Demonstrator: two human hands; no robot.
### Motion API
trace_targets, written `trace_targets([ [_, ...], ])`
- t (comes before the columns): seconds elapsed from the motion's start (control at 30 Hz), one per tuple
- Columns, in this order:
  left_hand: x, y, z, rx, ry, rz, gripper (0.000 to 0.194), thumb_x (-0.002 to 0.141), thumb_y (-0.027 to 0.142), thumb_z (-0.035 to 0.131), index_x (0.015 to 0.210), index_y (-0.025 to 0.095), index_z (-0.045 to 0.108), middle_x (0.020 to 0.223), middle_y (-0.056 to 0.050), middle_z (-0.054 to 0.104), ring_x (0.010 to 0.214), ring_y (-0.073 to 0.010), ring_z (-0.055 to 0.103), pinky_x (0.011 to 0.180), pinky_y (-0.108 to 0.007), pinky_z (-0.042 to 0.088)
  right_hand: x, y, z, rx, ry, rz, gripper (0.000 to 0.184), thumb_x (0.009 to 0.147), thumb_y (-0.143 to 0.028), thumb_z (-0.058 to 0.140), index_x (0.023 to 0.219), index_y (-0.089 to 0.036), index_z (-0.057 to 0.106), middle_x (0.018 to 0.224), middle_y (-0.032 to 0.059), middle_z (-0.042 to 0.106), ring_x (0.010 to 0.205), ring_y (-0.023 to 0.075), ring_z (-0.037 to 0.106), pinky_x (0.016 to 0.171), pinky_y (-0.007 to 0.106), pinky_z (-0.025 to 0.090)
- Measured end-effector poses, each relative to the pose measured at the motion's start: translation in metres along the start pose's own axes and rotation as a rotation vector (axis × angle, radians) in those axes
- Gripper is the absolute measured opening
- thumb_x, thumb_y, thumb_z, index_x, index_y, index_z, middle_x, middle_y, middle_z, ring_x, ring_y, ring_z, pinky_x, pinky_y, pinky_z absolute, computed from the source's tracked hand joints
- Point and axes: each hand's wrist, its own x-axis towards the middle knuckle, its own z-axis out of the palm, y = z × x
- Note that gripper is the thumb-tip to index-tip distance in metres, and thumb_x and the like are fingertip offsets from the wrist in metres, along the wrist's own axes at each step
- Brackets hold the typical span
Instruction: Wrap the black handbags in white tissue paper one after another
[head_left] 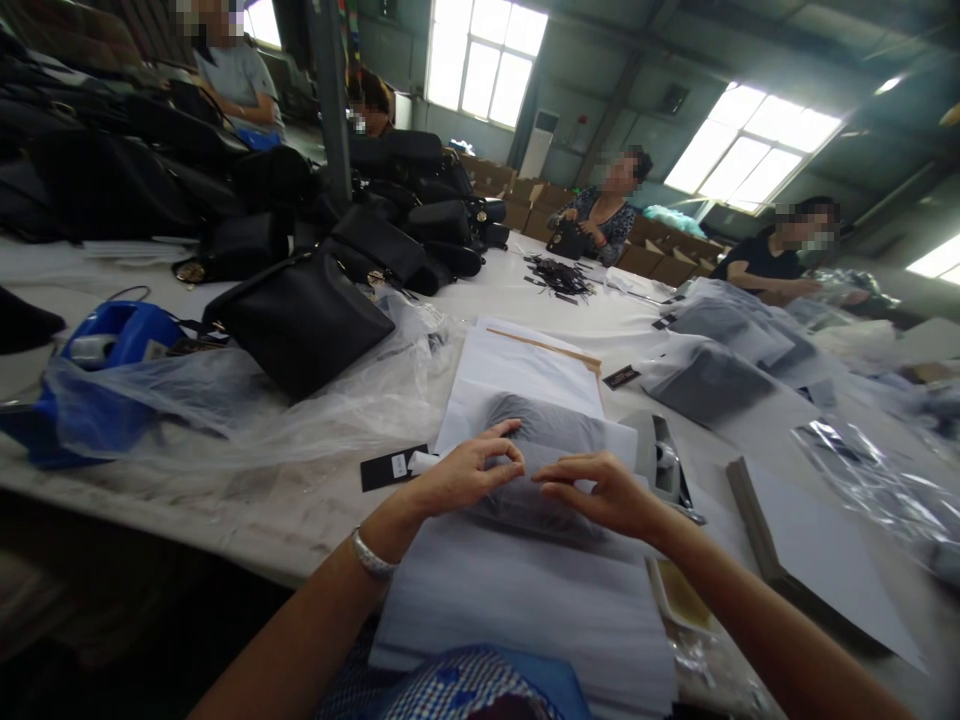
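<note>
The room [585, 110] has green-grey walls, a dark post [330, 100] and bright windows [487, 55]. Across it runs a long pale surface [495, 290], cluttered over much of its length. Black bags [97, 180] heap up along its left side. Four people are at work beyond it, one of them holding a dark bag [568, 240]. Open cartons [667, 258] stand against the far wall, their contents hidden. At the right, translucent sleeves [705, 380] hold dark, flat shapes.

Bare arms reach in from the lower left and lower right, elbows wide, converging over white paper [525, 600] in front of the person. On it, between the arms, lies the bundle [555, 425], a dark, rounded shape showing through a thin wrap. Nearer left, a black bag [300, 320] rests on clear film [225, 400], which partly covers a blue dispenser [120, 335]. A grey dispenser [664, 455] sits just beside the bundle's right end.

Both hands are over the bundle, fingertips facing. The left hand [472, 472] curls thumb and forefinger together; the right hand [611, 490] stretches its fingers, thumb close beneath. Whether either pinches anything, I cannot tell. A bracelet [373, 553] circles the left wrist. Near it lies a black tag [390, 468]; a smaller tag [621, 377] lies beyond the bundle.
</note>
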Motion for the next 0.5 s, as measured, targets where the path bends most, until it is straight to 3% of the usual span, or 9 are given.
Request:
trace_targets([
  [0.2, 0.002, 0.001, 0.005, 0.049, 0.074, 0.006, 0.018, 0.090, 0.036, 0.060, 0.088, 0.021, 0.069, 0.150, -0.011, 0.045, 0.143, -0.0250, 0.035, 0.116, -0.040, 0.028, 0.012, -0.004, -0.005, -0.074, -0.012, 0.170, 0.030, 0.092, -0.041, 0.056, 0.087, -0.018, 0.076, 0.066, 0.0000, 0.068, 0.060, 0.0114, 0.057, 0.058, 0.022, 0.040],
  [0.33, 0.004, -0.005, 0.010, 0.087, 0.163, 0.004, 0.015, 0.091, 0.028, 0.056, 0.095, 0.022, 0.070, 0.145, -0.009, 0.052, 0.137, -0.0221, 0.045, 0.114, -0.038, 0.033, 0.028, -0.001, -0.011, -0.332, -0.012, 0.163, 0.031, 0.090, -0.041, 0.057, 0.077, -0.020, 0.074, 0.060, -0.0014, 0.064, 0.054, 0.0096, 0.049, 0.054, 0.023, 0.031],
  [0.5, 0.006, -0.012, 0.017, 0.121, 0.292, 0.003, 0.029, 0.091, 0.014, 0.047, 0.110, 0.023, 0.067, 0.140, -0.006, 0.057, 0.132, -0.0176, 0.050, 0.115, -0.035, 0.034, 0.055, -0.001, -0.023, -0.565, -0.104, 0.133, 0.027, 0.087, -0.042, 0.057, 0.077, -0.023, 0.074, 0.058, -0.0018, 0.063, 0.051, 0.0102, 0.045, 0.052, 0.026, 0.023],
])
